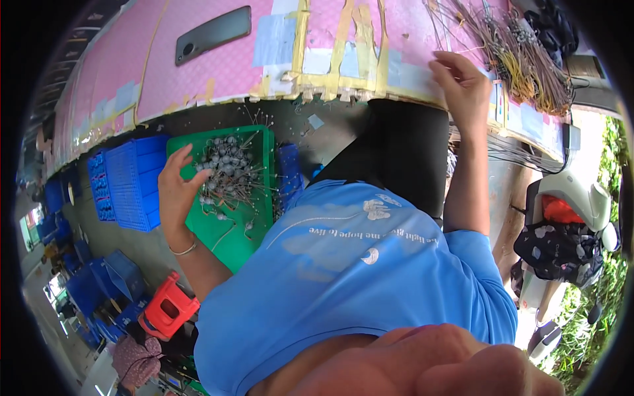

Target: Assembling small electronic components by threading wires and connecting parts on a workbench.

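The left hand [176, 191] is held fingers-apart near grey balls [228, 157], likely light, best pinched by their bodies; whether the right hand [470, 92] is closed cannot be told.

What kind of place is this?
Likely a small assembly workshop, seemingly open to greenery on the right. Clues: a taped pink worktable with bundled thin wires, a green tray of round grey parts with wire-like leads, and blue crates.
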`<state>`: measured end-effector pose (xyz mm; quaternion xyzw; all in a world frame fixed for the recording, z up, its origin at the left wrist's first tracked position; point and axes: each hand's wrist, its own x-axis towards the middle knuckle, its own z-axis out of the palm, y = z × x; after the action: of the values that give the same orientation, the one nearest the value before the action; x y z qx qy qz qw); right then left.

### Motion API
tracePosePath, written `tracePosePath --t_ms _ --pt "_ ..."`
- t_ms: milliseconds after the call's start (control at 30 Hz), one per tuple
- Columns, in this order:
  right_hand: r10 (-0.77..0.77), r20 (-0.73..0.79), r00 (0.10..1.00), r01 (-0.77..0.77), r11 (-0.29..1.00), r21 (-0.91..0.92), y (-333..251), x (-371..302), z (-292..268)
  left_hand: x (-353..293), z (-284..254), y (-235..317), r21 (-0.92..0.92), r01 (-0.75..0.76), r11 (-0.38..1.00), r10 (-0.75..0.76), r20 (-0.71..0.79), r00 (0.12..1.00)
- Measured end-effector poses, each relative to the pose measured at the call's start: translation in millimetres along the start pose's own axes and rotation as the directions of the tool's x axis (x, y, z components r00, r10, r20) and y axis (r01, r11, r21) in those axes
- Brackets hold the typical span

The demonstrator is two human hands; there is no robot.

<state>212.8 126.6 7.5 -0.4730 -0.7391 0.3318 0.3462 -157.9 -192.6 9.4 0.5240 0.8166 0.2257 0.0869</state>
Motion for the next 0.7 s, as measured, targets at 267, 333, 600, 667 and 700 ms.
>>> tracePosePath --t_ms 267,333,600,667,700 --pt "-0.225 -0.126 0.966 0.113 0.809 -0.577 27 17 -9 158 43 113 -0.387 -0.155 0.909 0.154 -0.034 0.988" --pt "-0.214 -0.121 0.969 0.100 0.795 -0.598 22 19 -10 225 65 124 -0.216 -0.391 0.895 0.364 -0.154 0.919" --pt "0.125 -0.203 0.971 -0.076 0.970 0.233 29 20 -22 378 127 164 0.281 -0.494 0.823 0.548 -0.164 0.820" --pt "0.132 -0.196 0.972 -0.043 0.914 0.403 26 14 -21 375 130 173 0.097 -0.480 0.872 0.490 -0.168 0.855" --pt "0.139 -0.177 0.974 -0.015 0.825 0.564 23 10 -19 365 129 178 -0.085 -0.441 0.893 0.426 -0.152 0.892"
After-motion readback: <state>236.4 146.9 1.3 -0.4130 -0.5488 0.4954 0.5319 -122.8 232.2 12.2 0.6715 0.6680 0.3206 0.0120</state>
